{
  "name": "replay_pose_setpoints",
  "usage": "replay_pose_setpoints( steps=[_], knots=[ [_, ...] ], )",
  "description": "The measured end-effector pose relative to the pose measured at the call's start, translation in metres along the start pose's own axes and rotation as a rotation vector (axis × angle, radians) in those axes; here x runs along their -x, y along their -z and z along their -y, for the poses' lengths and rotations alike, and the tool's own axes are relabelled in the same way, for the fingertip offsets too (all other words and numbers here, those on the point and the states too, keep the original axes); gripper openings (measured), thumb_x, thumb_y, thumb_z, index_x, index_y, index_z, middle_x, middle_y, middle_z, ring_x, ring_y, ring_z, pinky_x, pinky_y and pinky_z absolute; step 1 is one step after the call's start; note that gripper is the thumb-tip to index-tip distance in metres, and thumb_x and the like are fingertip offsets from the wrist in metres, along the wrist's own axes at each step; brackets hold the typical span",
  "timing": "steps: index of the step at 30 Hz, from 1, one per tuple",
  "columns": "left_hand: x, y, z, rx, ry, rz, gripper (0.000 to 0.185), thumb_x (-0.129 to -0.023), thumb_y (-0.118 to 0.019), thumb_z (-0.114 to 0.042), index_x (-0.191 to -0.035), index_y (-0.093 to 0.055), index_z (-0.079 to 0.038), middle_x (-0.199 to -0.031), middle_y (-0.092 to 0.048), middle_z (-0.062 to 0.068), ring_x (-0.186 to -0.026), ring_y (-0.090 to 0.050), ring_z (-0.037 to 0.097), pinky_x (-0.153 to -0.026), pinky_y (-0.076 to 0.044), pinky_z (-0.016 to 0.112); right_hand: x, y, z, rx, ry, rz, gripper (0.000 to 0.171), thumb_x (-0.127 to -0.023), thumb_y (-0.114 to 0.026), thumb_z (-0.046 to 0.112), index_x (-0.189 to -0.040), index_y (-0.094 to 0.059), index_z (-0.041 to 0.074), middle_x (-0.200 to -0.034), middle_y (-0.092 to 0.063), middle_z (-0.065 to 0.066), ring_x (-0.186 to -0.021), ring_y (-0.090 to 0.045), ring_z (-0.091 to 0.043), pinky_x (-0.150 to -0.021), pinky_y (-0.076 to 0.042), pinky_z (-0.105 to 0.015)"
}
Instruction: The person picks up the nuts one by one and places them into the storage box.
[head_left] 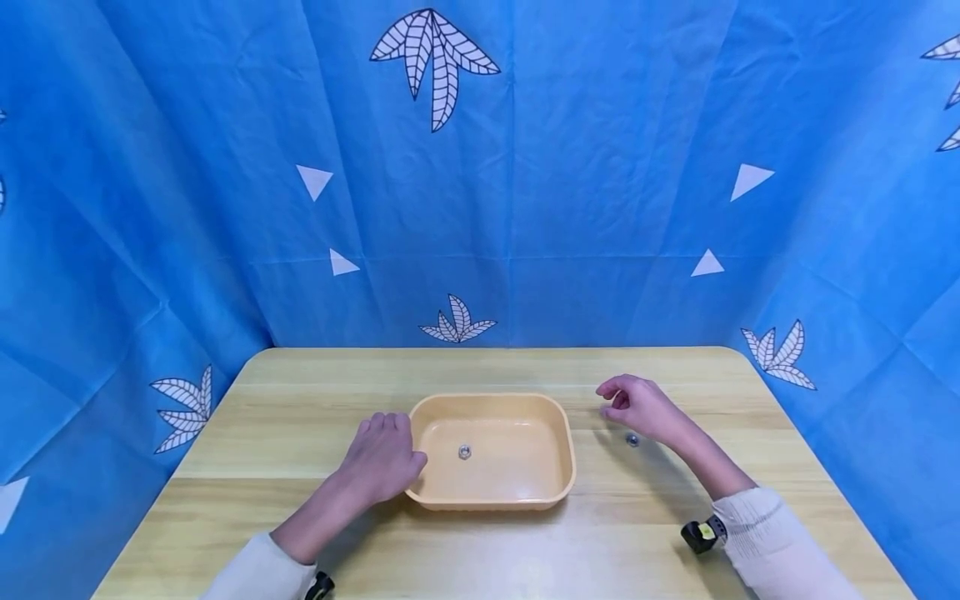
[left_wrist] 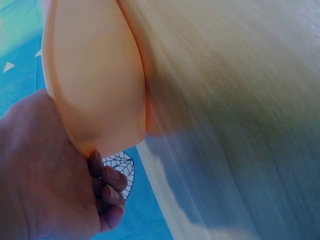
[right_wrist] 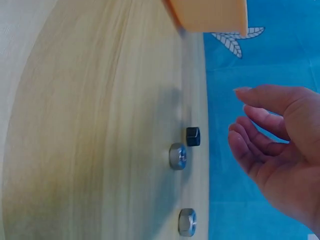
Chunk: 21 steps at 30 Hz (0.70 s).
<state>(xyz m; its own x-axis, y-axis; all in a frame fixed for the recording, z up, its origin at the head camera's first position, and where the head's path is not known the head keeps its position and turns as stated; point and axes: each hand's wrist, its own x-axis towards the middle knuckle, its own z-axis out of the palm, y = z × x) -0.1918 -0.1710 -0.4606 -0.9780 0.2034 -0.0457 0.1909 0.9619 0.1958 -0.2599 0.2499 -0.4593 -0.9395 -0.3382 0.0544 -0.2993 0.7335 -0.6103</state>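
The shallow orange tray [head_left: 564,467] sits on the wooden table [head_left: 285,392], and everything else places itself around it. One silver hex nut [head_left: 464,452] lies on the tray's floor, a little left of its middle. The left hand [head_left: 384,457] rests against the tray's left wall; the left wrist view shows its fingers [left_wrist: 112,192] curled at the tray's corner [left_wrist: 95,130], with the palm against the outer wall, so the hand holds the tray there. To the right of the tray, apart from it, the right hand [head_left: 639,407] hovers above the table with its fingers loosely curled and holding nothing. In the right wrist view its palm [right_wrist: 280,145] faces three loose nuts lying in a row on the table: a small black nut [right_wrist: 193,136] nearest the tray, a silver nut [right_wrist: 177,156] just beside that, and another silver nut [right_wrist: 187,222] farther off. The hand touches none of them. Behind the table hangs a blue cloth backdrop [head_left: 600,125] printed with white leaves and triangles.
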Motion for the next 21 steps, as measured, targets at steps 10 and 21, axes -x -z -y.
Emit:
replay_pose_setpoints(
  steps=[10, 21],
  knots=[
    [-0.002, -0.002, 0.0, 0.0, -0.002, -0.002, 0.032, -0.091, -0.058, -0.03, -0.103, -0.053, -0.001, -0.089, -0.05, 0.007, -0.088, -0.043, 0.027, -0.08, -0.032, 0.038, 0.001, -0.007, -0.013, -0.01, -0.061, 0.023, 0.033, -0.088, -0.077, 0.007, -0.116, -0.068, -0.006, -0.1, -0.072, -0.015, -0.085, -0.068, -0.018, -0.07, -0.055, -0.026],
    [-0.001, -0.003, 0.0, -0.009, -0.004, -0.016, 0.032, -0.091, -0.058, -0.031, -0.102, -0.053, -0.001, -0.089, -0.05, 0.007, -0.087, -0.043, 0.027, -0.08, -0.032, 0.038, 0.002, -0.019, -0.023, 0.053, -0.084, 0.018, 0.038, -0.086, -0.079, 0.008, -0.118, -0.067, -0.007, -0.101, -0.067, -0.015, -0.083, -0.063, -0.017, -0.073, -0.053, -0.032]
  ],
)
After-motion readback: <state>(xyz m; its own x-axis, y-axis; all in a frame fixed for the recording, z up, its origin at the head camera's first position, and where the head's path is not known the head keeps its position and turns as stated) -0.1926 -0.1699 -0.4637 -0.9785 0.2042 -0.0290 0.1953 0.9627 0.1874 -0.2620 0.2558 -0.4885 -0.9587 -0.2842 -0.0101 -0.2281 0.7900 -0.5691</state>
